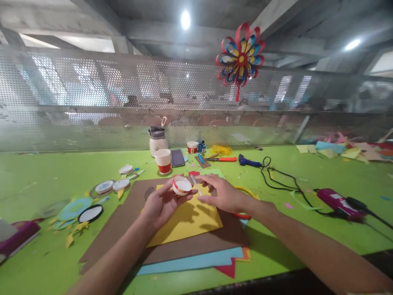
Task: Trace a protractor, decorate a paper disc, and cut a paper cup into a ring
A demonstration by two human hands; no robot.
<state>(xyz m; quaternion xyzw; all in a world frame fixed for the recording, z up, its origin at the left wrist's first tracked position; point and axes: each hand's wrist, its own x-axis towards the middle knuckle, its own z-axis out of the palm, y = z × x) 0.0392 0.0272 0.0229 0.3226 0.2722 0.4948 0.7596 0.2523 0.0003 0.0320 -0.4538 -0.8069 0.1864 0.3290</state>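
Note:
My left hand (162,203) holds a small, shallow white paper cup (181,186) with a red band, its open top tilted toward me. Just to the right, my right hand (219,190) has its thumb and fingers closed around a slim whitish pen-like stick (195,184), whose exact kind I cannot make out. Both hands are above a yellow sheet (184,225), which lies on a larger brown sheet (107,229). Light blue paper (190,261) sticks out from beneath the brown one.
Behind the sheets stand a red-and-white paper cup (163,162), a lidded bottle (158,141) and a phone (177,158). An orange-handled cutter (225,159) and blue glue gun (250,162) lie right of them. Round paper pieces (104,187) lie left; a purple device (340,204) lies right.

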